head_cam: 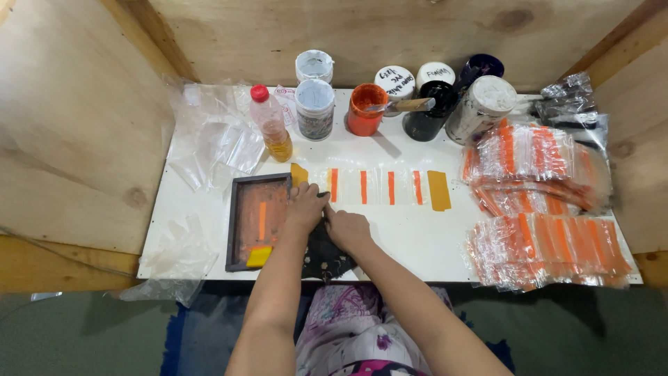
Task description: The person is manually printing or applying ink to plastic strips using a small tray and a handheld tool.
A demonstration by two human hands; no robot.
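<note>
Black cloth point(327, 256) is lying at the near edge of the white surface point(417, 240), and both hands are working just above it. The right hand point(348, 230) is pressing down on the cloth with its fingers bent together; I cannot tell if it is pinching anything. The left hand point(304, 206) is resting with its grip closed on the right rim of the dark frame point(256, 221), beside the strip of clear bags point(376, 186) with orange stripes.

Wet orange ink is covering the screen inside the frame, and a yellow sponge point(259, 256) is sitting at its near corner. In my judgement the left hand could pick up ink there and smear it on the fresh stripes, because the strip is starting right next to it. The cloth is hanging partly over the near edge, so it could slide off.

Open room is staying mostly in the middle, between the strip and the near edge. To the right, stacks of printed bags point(543, 247) are reaching over the surface edge and could slip down. Further back, the bottle point(273, 131) and the open orange jar point(366, 110) with a stick inside are standing close, so a wide reach could tip them. Wooden walls point(76, 139) are closing three sides.
</note>
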